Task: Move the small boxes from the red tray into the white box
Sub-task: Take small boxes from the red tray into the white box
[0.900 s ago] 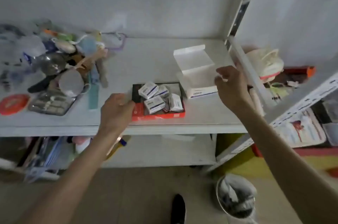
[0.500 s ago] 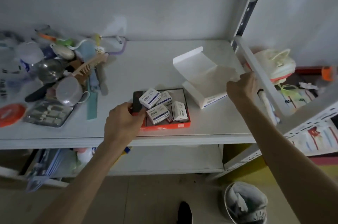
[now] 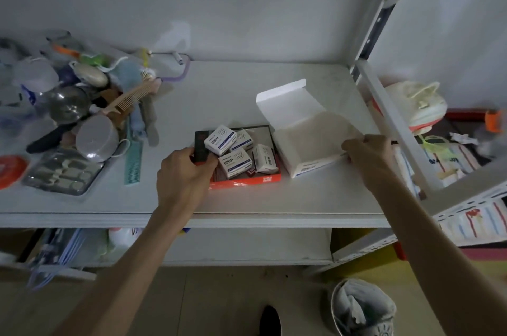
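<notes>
Change: since the earlier frames the right hand (image 3: 367,156) has gone from above the white box (image 3: 310,143) down to its front right corner, and the left hand (image 3: 182,176) has closed in on the left edge of the red tray (image 3: 244,180); the box has turned a little clockwise.
Shelf (image 3: 219,94): white, carries the tray and box near its front edge, with a pile of odds and ends at its left end.
Pile: a pink comb (image 3: 129,98), a green comb (image 3: 133,161), a round metal bowl (image 3: 68,104), a clear pack of tools (image 3: 64,175) and an orange lid (image 3: 11,171) among it.
White box: open, lid flap tilted up at the back, pale lining showing inside; it sits just right of the tray, touching or nearly so.
Red tray: shallow, dark inside, orange-red front wall.
Small boxes (image 3: 235,163): 4 white ones with blue print, all in the tray, lying loosely against each other; the rear left one rests tilted on the others.
Left hand: fingers wrapped on the tray's left rim, thumb on top at the dark corner.
Right hand: fingers pinched onto the white box's front right corner.
Floor: a bin (image 3: 362,308) with crumpled paper stands below right, and a dark shoe tip (image 3: 270,320) beside it.
</notes>
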